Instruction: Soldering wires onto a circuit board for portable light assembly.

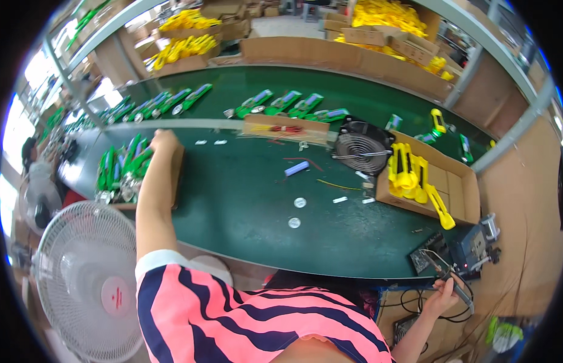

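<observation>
My left hand reaches to a cardboard box at the left, its fingers closed at the end of a green plastic housing. More green housings with silvery round parts fill that box. Low at the right, my right hand grips a soldering iron by its handle, beside a soldering station at the bench edge. On the green bench lie a purple cylindrical battery and two round metal discs, one disc above the other disc.
A black fan stands near a box of yellow plastic parts. Red and yellow wires lie in a shallow cardboard tray. Several green units line the far belt. A white fan stands at the left.
</observation>
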A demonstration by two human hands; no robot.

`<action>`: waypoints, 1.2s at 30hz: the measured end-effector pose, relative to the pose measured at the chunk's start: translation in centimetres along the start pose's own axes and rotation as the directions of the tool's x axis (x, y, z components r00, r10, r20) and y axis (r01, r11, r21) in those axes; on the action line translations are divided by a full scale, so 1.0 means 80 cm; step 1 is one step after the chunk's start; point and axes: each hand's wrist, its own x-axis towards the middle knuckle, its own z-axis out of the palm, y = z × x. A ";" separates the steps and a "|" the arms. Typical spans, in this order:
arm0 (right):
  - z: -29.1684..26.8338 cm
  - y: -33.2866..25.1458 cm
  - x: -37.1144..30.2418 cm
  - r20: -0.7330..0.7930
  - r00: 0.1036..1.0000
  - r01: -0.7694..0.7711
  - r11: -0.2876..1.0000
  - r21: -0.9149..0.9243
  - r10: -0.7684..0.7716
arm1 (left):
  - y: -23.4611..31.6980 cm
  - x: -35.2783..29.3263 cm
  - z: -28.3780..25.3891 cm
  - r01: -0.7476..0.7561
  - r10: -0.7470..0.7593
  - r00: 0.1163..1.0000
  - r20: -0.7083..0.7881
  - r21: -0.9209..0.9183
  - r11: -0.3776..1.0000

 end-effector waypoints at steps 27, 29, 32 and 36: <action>0.072 0.001 0.078 -0.185 0.973 0.078 0.953 -0.292 -0.136 | 0.570 -0.006 -0.004 -0.562 0.583 0.812 -0.030 -0.311 0.767; 0.070 0.002 0.089 0.061 0.977 0.197 0.763 -0.615 -0.203 | 0.582 0.012 -0.002 -0.537 0.565 0.825 -0.024 -0.342 0.771; 0.082 0.011 0.106 0.276 0.952 0.302 0.531 -0.792 -0.130 | 0.570 0.014 -0.035 -0.581 0.619 0.782 -0.073 -0.447 0.681; 0.088 0.043 0.129 0.440 0.884 0.464 0.411 -0.785 -0.159 | 0.492 0.020 -0.113 -0.744 0.666 0.655 -0.357 -0.462 0.484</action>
